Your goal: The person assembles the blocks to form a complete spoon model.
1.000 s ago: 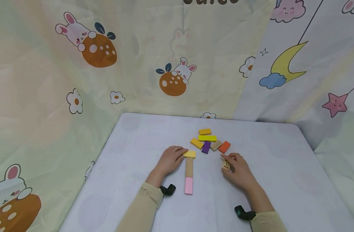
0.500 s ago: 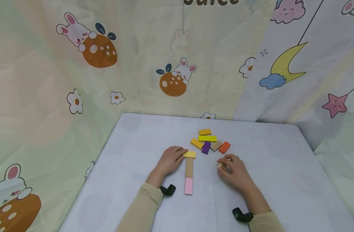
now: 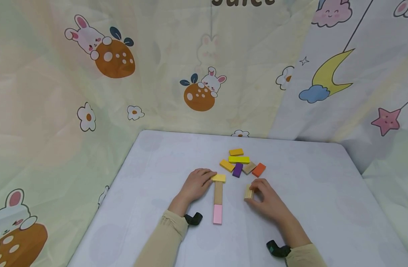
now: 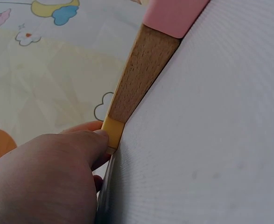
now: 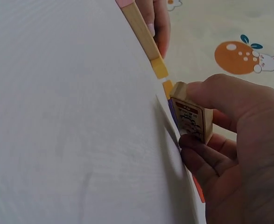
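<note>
My right hand pinches a small natural-wood block between thumb and fingers. In the right wrist view that wooden block stands tilted and shows a printed label on one face. My left hand pinches the left end of a light-yellow block, its thumb and fingers at the end in the left wrist view. Below the yellow block, a brown wooden block and a pink block continue in a straight line, end to end, forming a T with it.
Behind the hands lie loose blocks: a bright-yellow one, two orange-yellow ones, a purple one, a tan one and an orange one. All rest on a white table against a printed cloth backdrop.
My right hand has moved slightly left and turned the wooden block, so its printed face no longer shows in the head view. My left hand and the T of blocks have stayed put.
</note>
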Motion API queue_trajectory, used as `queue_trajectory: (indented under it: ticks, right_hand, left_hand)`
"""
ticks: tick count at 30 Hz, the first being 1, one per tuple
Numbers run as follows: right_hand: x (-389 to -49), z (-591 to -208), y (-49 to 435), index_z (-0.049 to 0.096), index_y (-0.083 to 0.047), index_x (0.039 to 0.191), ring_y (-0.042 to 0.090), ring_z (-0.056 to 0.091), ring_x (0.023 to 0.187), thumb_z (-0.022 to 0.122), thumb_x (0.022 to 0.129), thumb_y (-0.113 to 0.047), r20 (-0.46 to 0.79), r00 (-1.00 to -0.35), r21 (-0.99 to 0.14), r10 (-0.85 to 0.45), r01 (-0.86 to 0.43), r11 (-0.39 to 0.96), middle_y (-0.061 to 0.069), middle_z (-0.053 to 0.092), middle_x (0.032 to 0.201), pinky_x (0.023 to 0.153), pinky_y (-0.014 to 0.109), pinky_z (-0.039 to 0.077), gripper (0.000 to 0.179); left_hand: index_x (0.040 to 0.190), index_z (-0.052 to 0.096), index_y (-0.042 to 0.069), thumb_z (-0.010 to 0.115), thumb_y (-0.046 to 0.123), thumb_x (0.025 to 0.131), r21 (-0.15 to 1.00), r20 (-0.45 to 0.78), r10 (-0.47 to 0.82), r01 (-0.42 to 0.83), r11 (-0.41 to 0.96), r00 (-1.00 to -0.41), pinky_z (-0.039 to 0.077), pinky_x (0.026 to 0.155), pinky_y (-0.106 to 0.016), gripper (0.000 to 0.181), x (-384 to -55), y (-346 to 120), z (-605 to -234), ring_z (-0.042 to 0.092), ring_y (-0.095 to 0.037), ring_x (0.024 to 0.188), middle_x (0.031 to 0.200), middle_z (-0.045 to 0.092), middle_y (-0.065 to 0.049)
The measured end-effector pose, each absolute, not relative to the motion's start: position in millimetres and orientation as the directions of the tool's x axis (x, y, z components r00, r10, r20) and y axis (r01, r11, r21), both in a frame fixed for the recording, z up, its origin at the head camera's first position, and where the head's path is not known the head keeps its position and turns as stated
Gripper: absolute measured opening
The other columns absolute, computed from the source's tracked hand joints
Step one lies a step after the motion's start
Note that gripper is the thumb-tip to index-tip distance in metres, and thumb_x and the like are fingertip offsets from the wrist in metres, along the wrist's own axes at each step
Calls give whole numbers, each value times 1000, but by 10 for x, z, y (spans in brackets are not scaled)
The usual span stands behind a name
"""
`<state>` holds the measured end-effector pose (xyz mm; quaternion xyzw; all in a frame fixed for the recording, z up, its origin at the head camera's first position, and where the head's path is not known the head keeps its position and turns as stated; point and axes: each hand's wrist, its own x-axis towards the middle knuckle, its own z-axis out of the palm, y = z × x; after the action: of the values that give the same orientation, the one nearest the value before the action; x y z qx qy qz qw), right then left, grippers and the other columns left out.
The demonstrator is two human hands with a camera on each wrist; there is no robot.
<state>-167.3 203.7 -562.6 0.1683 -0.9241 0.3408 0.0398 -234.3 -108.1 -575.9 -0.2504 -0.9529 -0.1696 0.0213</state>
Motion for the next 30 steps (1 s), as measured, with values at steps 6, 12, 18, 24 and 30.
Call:
queue_trajectory:
  ticks: [6, 12, 18, 24, 30]
  right_hand:
    - [-1688, -5674, 2043, 57, -18, 110, 13, 56, 113, 84, 78, -22, 236, -912, -571, -335, -409, 712, 0, 54, 127, 99, 40, 53, 42]
    - [-1690, -5684, 2068, 60, -19, 111, 18, 53, 118, 85, 76, -25, 249, -906, -512, -342, -423, 747, -1, 57, 126, 102, 47, 49, 43]
    - [-1676, -5667, 2043, 61, -24, 121, 15, 51, 117, 84, 78, -28, 217, -914, -519, -342, -404, 753, -6, 57, 130, 100, 46, 49, 49]
    - [-1631, -5615, 1910, 55, -34, 130, 11, 53, 116, 84, 80, -27, 164, -939, -645, -303, -335, 687, -13, 53, 133, 96, 38, 55, 58]
    - [-1475, -5546, 1630, 56, -34, 132, 13, 53, 99, 84, 80, -29, 121, -929, -747, -349, -317, 585, -15, 50, 128, 82, 22, 52, 60]
  left_hand:
    - [144, 52, 32, 44, 35, 106, 307, 134, 471, 489, 817, -872, 37, 116, -40, 39, -2341, -1081, -5765, 46, -18, 135, 142, 55, 7]
    - [144, 51, 33, 44, 36, 106, 305, 129, 467, 483, 821, -875, 37, 116, -40, 39, -2343, -1083, -5779, 46, -18, 136, 142, 55, 7]
    - [144, 51, 34, 43, 36, 106, 301, 125, 467, 482, 823, -876, 36, 117, -39, 39, -2347, -1084, -5787, 46, -17, 136, 142, 55, 8]
    - [144, 50, 34, 43, 36, 106, 304, 127, 464, 480, 823, -877, 37, 116, -40, 39, -2350, -1082, -5786, 46, -18, 136, 142, 55, 7]
    - [144, 51, 33, 43, 37, 106, 297, 138, 466, 485, 822, -874, 38, 115, -40, 39, -2356, -1081, -5798, 47, -18, 135, 142, 56, 7]
